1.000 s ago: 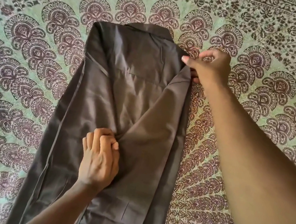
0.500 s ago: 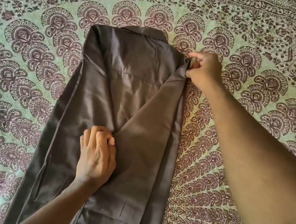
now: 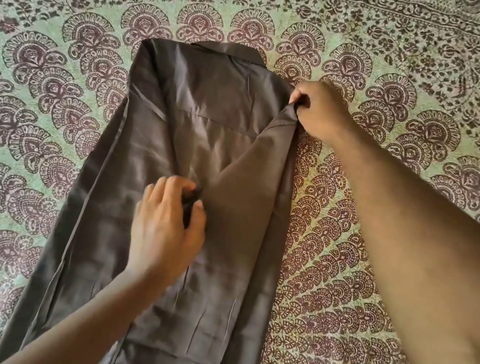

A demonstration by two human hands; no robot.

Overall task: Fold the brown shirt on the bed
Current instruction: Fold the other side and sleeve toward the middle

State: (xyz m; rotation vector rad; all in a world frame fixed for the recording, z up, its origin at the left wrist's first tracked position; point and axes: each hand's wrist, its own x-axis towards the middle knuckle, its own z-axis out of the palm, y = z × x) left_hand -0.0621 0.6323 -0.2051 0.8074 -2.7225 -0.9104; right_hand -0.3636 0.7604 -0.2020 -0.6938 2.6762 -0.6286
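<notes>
The brown shirt (image 3: pixel 153 168) lies flat on the bed, back side up, collar at the far end, with both side panels folded in towards the middle. My left hand (image 3: pixel 167 227) is over the shirt's middle and pinches the edge of the folded-in right panel between thumb and curled fingers. My right hand (image 3: pixel 319 109) grips the shirt's right shoulder corner, fingers curled round the cloth. The shirt's lower end runs out of the frame at the bottom.
A green bedspread (image 3: pixel 405 82) with dark maroon paisley and flower print covers the whole bed around the shirt. My right forearm (image 3: pixel 411 240) crosses the right side of the view.
My right hand has closed its fingers round the shoulder corner. My left hand has loosened slightly and now pinches the panel edge with thumb apart. The shirt itself has hardly moved.
</notes>
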